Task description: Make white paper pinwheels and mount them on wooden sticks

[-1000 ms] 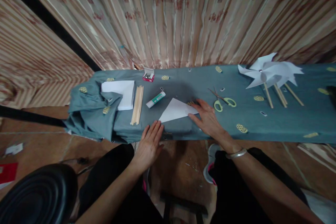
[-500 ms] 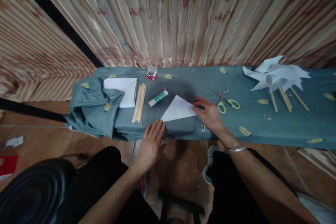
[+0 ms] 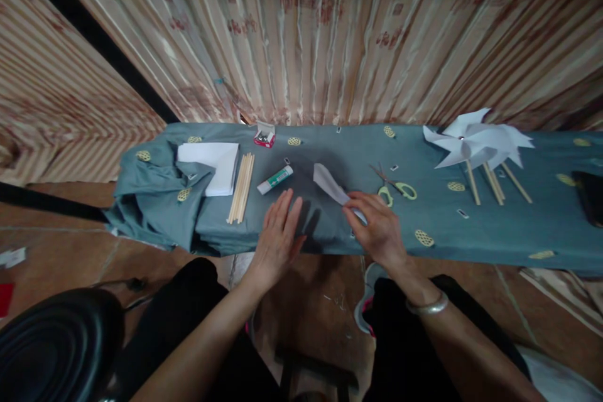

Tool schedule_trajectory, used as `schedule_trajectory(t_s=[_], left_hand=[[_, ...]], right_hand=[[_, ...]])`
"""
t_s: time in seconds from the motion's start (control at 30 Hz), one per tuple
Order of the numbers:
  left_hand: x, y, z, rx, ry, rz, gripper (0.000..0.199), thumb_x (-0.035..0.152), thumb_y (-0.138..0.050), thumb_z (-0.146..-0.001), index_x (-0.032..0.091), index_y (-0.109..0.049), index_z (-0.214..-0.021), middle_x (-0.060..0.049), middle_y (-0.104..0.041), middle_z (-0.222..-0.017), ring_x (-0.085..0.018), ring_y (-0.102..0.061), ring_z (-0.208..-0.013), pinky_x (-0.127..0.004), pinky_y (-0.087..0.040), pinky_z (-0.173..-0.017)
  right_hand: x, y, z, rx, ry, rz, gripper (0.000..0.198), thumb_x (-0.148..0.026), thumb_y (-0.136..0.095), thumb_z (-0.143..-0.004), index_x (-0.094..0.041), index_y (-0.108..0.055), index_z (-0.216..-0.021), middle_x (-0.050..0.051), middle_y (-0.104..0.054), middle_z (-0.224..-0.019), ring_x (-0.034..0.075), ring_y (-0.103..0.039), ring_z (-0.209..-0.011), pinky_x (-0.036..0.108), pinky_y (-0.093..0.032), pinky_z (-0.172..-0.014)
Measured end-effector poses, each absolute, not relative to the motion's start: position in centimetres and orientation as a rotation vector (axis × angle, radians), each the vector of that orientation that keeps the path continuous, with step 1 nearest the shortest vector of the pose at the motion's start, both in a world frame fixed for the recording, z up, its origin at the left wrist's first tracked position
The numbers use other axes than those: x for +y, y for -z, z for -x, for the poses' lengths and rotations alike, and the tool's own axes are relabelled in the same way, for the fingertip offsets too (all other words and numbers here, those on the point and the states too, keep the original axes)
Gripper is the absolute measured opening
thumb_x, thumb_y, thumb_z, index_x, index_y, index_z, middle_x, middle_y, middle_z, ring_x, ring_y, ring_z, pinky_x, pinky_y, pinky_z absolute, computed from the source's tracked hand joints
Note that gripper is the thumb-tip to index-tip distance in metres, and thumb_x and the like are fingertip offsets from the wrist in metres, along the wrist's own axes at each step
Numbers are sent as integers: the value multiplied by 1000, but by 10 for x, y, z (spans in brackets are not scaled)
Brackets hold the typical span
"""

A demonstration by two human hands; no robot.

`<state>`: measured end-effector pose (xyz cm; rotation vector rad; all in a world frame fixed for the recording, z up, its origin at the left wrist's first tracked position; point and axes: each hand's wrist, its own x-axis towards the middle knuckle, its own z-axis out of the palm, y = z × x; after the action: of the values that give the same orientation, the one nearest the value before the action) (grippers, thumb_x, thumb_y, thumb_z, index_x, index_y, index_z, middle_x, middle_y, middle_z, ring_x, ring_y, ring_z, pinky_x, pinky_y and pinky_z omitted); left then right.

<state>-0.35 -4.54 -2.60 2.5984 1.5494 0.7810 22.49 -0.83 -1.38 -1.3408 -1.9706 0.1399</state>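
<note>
My right hand [image 3: 377,226] pinches a folded sheet of white paper [image 3: 328,183], lifted and tilted so that it shows as a narrow strip. Its lower end is partly hidden by my fingers. My left hand [image 3: 277,242] hovers by the bench's near edge, fingers stretched out, touching nothing that I can see. Just beyond it lies a green and white glue stick [image 3: 275,180]. To the right of the paper, a pair of scissors [image 3: 393,187] with light green handles lies with its blades apart.
A bundle of wooden sticks [image 3: 242,188] and a stack of white paper [image 3: 225,173] lie left on the cloth-covered bench [image 3: 301,235]. Behind them is a small red box [image 3: 264,135]. Several white paper pinwheels [image 3: 480,138] rest at right, near a dark object [image 3: 588,196]. A curtain [image 3: 311,38] hangs behind.
The paper triangle has come up off the cloth in my right hand and turned nearly edge-on. My left hand has let go of its corner. The view has shifted slightly right.
</note>
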Motion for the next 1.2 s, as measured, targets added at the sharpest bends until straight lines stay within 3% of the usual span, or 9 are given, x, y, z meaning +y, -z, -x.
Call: schedule_trajectory(t_s=[0.13,0.3,0.37,0.6,0.77,0.9,1.07,1.13,1.2], left_hand=[[-35,18,-17,1527,-747,-2707,62,13,-48,-90,22,-28,-148,-17,-27,-157,-29,-17,-148,-53,-26,-115],[-26,14,-33,1503,-698,-2707,43,15,-44,-93,22,-50,-135,-11,-58,-132,-24,-45,-132,-53,-15,-117],[-23,12,-35,1541,-729,-2706,41,17,-45,-94,25,-53,-133,-9,-62,-125,-23,-49,-126,-52,-16,-117],[-16,6,-41,1579,-692,-2798,54,14,-46,-92,36,-43,-141,-7,-32,-156,-26,-25,-144,-52,-17,-115],[-13,10,-50,1418,-691,-2863,53,14,-45,-92,31,-41,-142,-9,-29,-158,-25,-21,-147,-50,-14,-117],[-6,14,-55,1352,-761,-2897,39,15,-46,-93,26,-55,-129,-8,-44,-150,-23,-30,-143,-52,-4,-118],[3,10,-48,1376,-900,-2813,16,15,-55,-89,22,-69,-88,-4,-69,-118,-26,-48,-131,-59,0,-118],[2,9,-46,1329,-909,-2788,17,13,-55,-88,21,-68,-80,-1,-74,-104,-26,-54,-124,-62,0,-117],[-2,11,-45,1281,-895,-2767,20,11,-53,-88,21,-68,-81,0,-75,-98,-25,-58,-119,-64,0,-116]], right_hand=[[-28,22,-215,-2049,-236,1310,24,-27,-49,-94,-22,-72,-100,9,-74,-107,24,-68,-99,42,-54,-91],[-33,26,-215,-1993,-378,1334,29,-26,-46,-94,-20,-72,-106,10,-74,-109,23,-69,-103,38,-55,-94],[-34,25,-214,-1966,-438,1336,30,-24,-45,-93,-21,-71,-106,8,-74,-108,22,-70,-102,37,-56,-93],[-38,23,-221,-1925,-555,1354,34,-18,-42,-89,-19,-72,-104,9,-74,-108,22,-70,-103,36,-57,-91],[-39,20,-231,-1966,-590,1351,37,-17,-40,-89,-17,-70,-110,11,-71,-115,22,-67,-108,38,-55,-94],[-37,18,-238,-1948,-600,1379,37,-17,-41,-89,-18,-70,-112,10,-71,-116,22,-67,-109,38,-55,-95],[-38,17,-254,-1947,-561,1439,32,-19,-45,-92,-21,-69,-113,9,-71,-116,22,-67,-109,38,-54,-95],[-40,18,-260,-2039,-434,1412,34,-18,-44,-93,-20,-65,-120,12,-61,-132,25,-58,-122,42,-50,-101],[-42,17,-264,-2156,-242,1380,40,-12,-43,-92,-21,-59,-127,13,-39,-152,29,-38,-140,51,-41,-108]])
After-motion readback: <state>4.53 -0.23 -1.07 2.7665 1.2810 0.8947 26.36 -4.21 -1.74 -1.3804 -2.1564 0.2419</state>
